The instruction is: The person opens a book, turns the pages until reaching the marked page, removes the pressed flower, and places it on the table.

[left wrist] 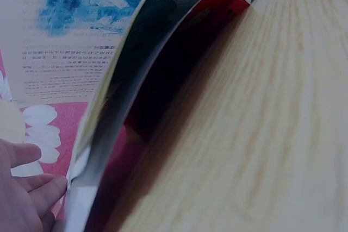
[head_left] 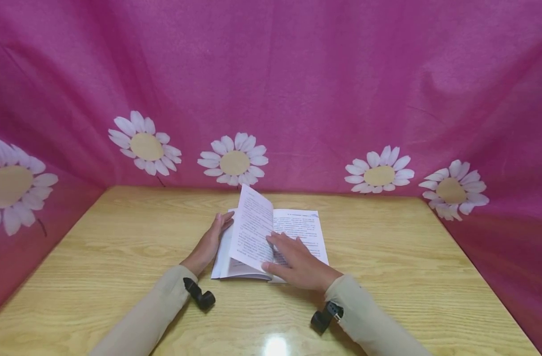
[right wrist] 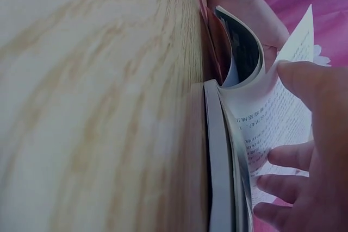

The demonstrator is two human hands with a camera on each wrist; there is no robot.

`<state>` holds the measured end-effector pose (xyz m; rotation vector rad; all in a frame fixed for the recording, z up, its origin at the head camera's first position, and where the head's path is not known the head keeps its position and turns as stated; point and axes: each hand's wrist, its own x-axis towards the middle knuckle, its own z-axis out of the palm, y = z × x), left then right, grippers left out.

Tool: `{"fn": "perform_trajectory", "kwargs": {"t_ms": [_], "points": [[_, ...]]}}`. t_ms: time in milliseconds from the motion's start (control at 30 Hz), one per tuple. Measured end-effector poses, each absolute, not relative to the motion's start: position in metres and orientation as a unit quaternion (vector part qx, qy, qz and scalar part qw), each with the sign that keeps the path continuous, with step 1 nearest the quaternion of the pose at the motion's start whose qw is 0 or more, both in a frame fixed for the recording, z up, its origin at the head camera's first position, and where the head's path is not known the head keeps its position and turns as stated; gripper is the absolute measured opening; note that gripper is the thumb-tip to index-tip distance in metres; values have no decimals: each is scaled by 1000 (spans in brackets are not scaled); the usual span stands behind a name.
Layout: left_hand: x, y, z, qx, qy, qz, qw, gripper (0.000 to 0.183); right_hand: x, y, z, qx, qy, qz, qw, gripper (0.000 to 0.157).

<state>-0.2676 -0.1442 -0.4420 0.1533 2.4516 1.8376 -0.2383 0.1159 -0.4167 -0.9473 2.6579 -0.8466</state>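
Note:
An open book (head_left: 297, 225) with printed pages lies on the table, one page (head_left: 253, 230) standing up at a slant from its left half. At the book's left edge is my left hand (head_left: 207, 245), its fingertips partly hidden behind that raised page. The left wrist view shows its fingers (left wrist: 46, 191) against the edge of the curved-up left pages and cover. My right hand (head_left: 301, 262) reaches over from the right, fingers spread and nearly straight. Its thumb (right wrist: 296, 77) touches the raised page, and the other fingertips lie at the page near the spine.
The wooden table (head_left: 409, 277) extends around the book. A magenta cloth (head_left: 306, 99) with white daisies hangs along the back and both sides. Small black wrist cameras (head_left: 204, 299) are strapped over both beige sleeves (head_left: 373, 316).

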Motion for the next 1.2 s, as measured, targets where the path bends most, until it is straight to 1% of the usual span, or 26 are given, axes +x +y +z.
{"fn": "perform_trajectory", "kwargs": {"t_ms": [233,567,800,1033,1200], "points": [[-268,-145,-443,55,787,613,33,86,-238,115,-417,-323,896,-286,101,76],[-268,-145,-442,47,789,612,25,77,-237,112,-419,-327,904,-260,94,75],[-267,-144,-442,39,791,610,25,78,-238,109,-420,-348,907,-229,64,73],[-267,-145,-443,52,788,613,25,68,-237,106,-420,-353,910,-211,46,73],[-267,-143,-440,39,797,601,29,73,-237,104,-420,-353,914,-196,43,72]]}}
